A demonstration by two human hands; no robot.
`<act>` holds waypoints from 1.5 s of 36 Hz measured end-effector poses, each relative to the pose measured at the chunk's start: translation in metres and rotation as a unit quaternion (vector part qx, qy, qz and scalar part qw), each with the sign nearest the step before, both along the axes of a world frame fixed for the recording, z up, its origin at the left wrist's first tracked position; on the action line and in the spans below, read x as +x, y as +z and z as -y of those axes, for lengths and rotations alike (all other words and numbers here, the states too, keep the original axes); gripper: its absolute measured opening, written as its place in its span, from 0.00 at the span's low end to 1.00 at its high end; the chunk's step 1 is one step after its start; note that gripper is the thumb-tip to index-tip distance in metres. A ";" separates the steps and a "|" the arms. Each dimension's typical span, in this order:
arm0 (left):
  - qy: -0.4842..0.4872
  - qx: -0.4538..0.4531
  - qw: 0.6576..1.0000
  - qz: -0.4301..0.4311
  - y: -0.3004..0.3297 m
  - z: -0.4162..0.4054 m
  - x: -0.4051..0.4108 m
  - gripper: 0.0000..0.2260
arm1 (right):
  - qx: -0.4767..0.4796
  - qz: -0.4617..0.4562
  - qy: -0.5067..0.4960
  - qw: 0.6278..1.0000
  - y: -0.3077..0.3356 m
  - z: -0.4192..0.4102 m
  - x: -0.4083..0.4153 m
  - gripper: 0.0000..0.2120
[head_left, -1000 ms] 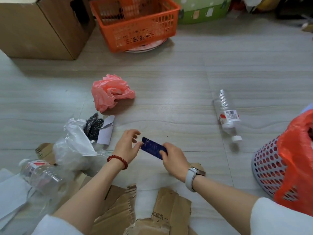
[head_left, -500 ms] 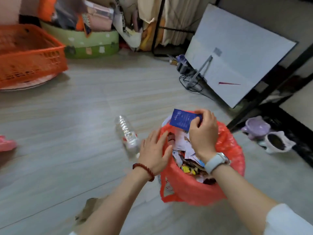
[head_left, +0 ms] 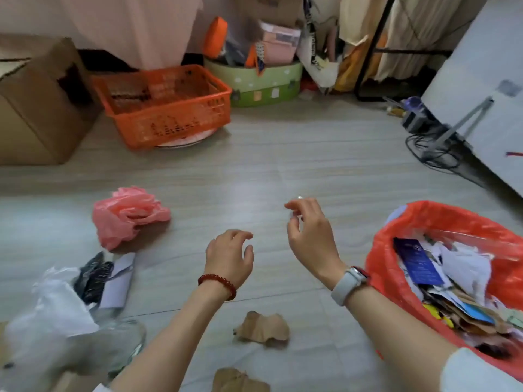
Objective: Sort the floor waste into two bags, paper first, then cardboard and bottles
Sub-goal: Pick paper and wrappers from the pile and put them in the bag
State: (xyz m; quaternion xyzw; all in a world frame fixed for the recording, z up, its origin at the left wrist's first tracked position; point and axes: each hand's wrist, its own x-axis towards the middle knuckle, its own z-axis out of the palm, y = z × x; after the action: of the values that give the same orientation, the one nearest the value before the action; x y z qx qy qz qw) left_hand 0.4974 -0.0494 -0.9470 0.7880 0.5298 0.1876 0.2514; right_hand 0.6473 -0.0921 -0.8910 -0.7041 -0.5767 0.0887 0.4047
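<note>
A red bag (head_left: 385, 267) lines a bin at the right and holds paper scraps, with a dark blue card (head_left: 416, 261) lying on top. Both my hands hover empty above the floor, fingers loosely curled: my left hand (head_left: 230, 254) at centre, my right hand (head_left: 310, 233) just left of the red bag. A crumpled pink bag (head_left: 127, 215) lies at the left. Torn cardboard pieces (head_left: 263, 329) lie near my arms. A white plastic bag (head_left: 53, 321), a white paper piece (head_left: 117, 281) and a dark wrapper (head_left: 90, 275) sit at lower left.
An orange basket (head_left: 167, 106) and a large cardboard box (head_left: 36, 103) stand at the back left. A green round box (head_left: 263, 80) with clutter is behind. A white board (head_left: 481, 89) leans at the right above cables (head_left: 435, 154).
The blue card has left my right hand and now lies in the red bag. Both hands have pulled back left, away from the bag, and the view has swung left.
</note>
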 end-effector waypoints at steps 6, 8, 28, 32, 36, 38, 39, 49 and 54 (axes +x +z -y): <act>0.157 -0.012 0.973 -0.166 0.002 -0.020 -0.126 0.17 | -0.151 -0.009 0.167 0.974 -0.045 -0.040 -0.093 0.15; 0.203 -0.039 0.953 -0.223 0.001 -0.023 -0.168 0.21 | -0.198 0.006 0.211 0.957 -0.060 -0.049 -0.122 0.17; 0.192 -0.083 0.972 0.103 -0.073 -0.055 -0.196 0.13 | -0.241 0.054 0.270 0.931 -0.140 -0.085 -0.172 0.20; 0.194 -0.025 0.973 0.119 -0.063 -0.056 -0.206 0.14 | -0.247 0.145 0.289 0.914 -0.147 -0.089 -0.158 0.26; 0.033 -0.142 0.986 -0.084 -0.066 -0.052 -0.196 0.33 | -0.299 0.230 0.340 0.861 -0.163 -0.089 -0.149 0.34; -0.031 -0.143 0.977 -0.158 -0.073 -0.046 -0.182 0.35 | -0.318 0.244 0.342 0.850 -0.166 -0.086 -0.142 0.37; -0.039 -0.140 0.975 -0.170 -0.078 -0.044 -0.177 0.34 | -0.318 0.245 0.341 0.850 -0.167 -0.084 -0.139 0.38; 0.253 -0.023 0.950 -0.184 -0.082 -0.060 -0.184 0.17 | -0.389 0.289 0.317 0.815 -0.166 -0.075 -0.105 0.34; 0.298 0.010 0.928 -0.224 -0.086 -0.058 -0.185 0.23 | -0.362 0.231 0.306 0.850 -0.155 -0.071 -0.101 0.24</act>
State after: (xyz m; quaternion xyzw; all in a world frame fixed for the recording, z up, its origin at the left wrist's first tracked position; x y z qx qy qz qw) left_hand 0.3128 0.0090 -1.0326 0.6177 0.7809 0.0779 0.0508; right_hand 0.5462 -0.0214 -1.0459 -0.5888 -0.7668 0.2453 -0.0715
